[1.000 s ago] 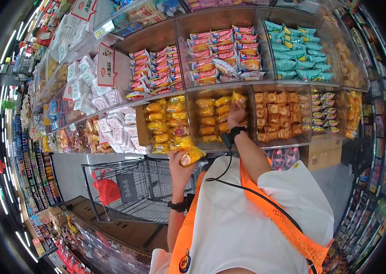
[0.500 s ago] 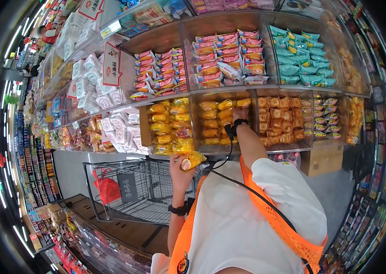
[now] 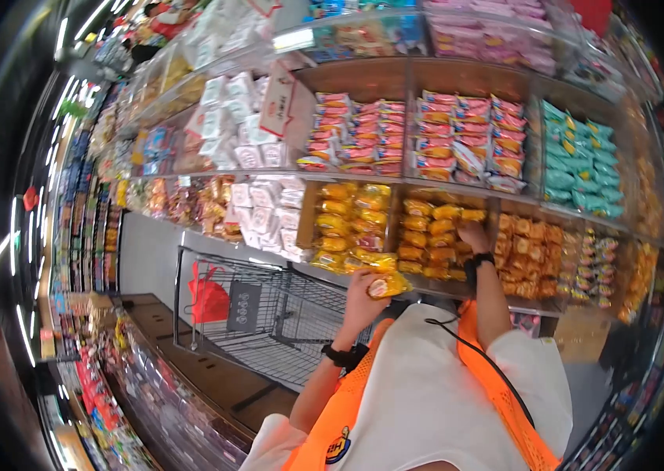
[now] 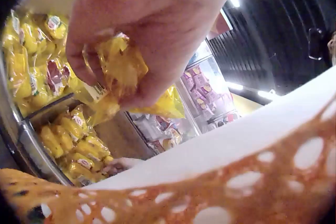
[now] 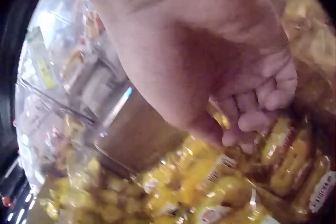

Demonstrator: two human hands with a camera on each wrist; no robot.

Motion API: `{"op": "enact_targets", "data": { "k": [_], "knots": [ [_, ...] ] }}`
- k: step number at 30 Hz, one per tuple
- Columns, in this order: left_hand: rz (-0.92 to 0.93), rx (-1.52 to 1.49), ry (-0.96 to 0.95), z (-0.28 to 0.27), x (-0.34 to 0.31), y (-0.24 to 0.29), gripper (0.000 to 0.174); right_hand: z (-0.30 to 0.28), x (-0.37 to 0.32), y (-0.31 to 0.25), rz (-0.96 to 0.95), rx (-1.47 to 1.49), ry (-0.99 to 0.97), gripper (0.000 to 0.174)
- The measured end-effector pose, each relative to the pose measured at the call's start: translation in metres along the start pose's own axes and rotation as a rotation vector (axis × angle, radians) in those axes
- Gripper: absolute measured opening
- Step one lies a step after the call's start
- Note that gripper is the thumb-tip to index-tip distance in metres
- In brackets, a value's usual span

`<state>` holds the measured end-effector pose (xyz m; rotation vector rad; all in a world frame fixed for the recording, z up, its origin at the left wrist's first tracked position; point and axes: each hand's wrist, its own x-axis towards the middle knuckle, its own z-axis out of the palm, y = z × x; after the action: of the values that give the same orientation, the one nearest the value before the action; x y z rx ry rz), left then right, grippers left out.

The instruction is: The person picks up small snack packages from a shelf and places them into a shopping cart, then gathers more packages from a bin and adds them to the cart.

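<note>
My left hand (image 3: 361,304) grips a yellow-wrapped snack pack (image 3: 383,287) in front of the lower bins. Close up in the left wrist view, the crinkled end of this clear-and-yellow wrapper (image 4: 123,66) sits between thumb and fingers. My right hand (image 3: 472,237) reaches down into the right side of a bin of similar yellow packs (image 3: 432,243). In the right wrist view its fingers (image 5: 257,121) are loosely bent, tips right at the yellow packs (image 5: 210,182), with a gap beside the thumb and nothing visibly held.
Left of that bin is another of yellow packs (image 3: 334,224); right of it, orange-brown packs (image 3: 530,255). Red-pink packs (image 3: 435,133) and teal packs (image 3: 579,161) fill the upper row. A shopping cart (image 3: 269,314) with a red bag (image 3: 208,294) stands at left. A cardboard box (image 3: 583,334) is lower right.
The head view has swung, so the bins sit farther right and lower in it. My right hand moved from a pack at the bin's back down among the packs. The left hand keeps its pack.
</note>
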<state>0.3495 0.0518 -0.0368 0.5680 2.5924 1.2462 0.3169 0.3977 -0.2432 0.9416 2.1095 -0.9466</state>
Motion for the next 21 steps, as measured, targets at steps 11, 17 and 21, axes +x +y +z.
{"op": "enact_targets", "data": {
  "k": [11,17,21],
  "knots": [
    [0.041,-0.164,-0.191,0.037,0.039,-0.001,0.05,-0.038,-0.181,-0.088,-0.672,0.525,-0.62,0.067],
    [-0.032,-0.216,-0.094,0.057,0.02,-0.037,0.042,0.017,-0.098,-0.027,-0.27,1.133,-0.432,0.042],
    [-0.363,-0.442,-0.125,0.033,0.012,-0.016,0.036,0.029,-0.052,0.001,0.242,1.618,0.118,0.054]
  ]
}}
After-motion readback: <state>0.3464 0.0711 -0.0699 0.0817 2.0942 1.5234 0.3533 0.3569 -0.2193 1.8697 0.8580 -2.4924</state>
